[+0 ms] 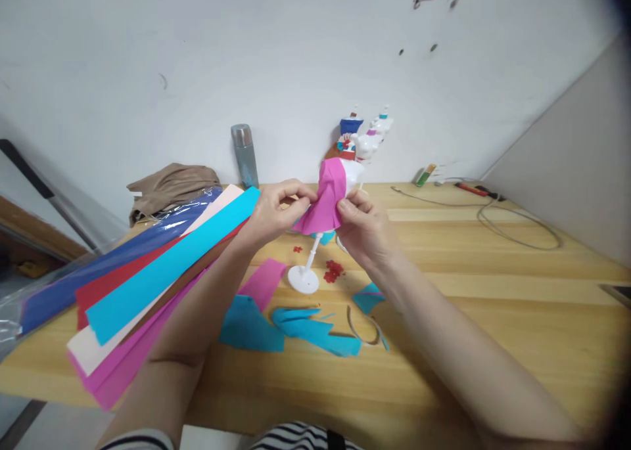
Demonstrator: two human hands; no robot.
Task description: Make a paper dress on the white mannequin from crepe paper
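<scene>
Wooden table (493,292) spans the lower frame, with folded crepe-paper sheets (148,286) stacked at lower left, within reach. At centre, the left hand (269,213) and right hand (362,223), both closed in pinches, press a pink paper skirt (326,200) around a white mannequin stand (303,278), raised for shaping.

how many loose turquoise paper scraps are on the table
3, maybe more hidden: large scrap under the left forearm, fringed scrap before the white stand, small scrap by the right wrist.

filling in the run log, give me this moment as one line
left hand: pinching pink paper skirt | right hand: pinching skirt's other side | skirt on white mannequin stand | wooden table: blue paper scraps
</scene>
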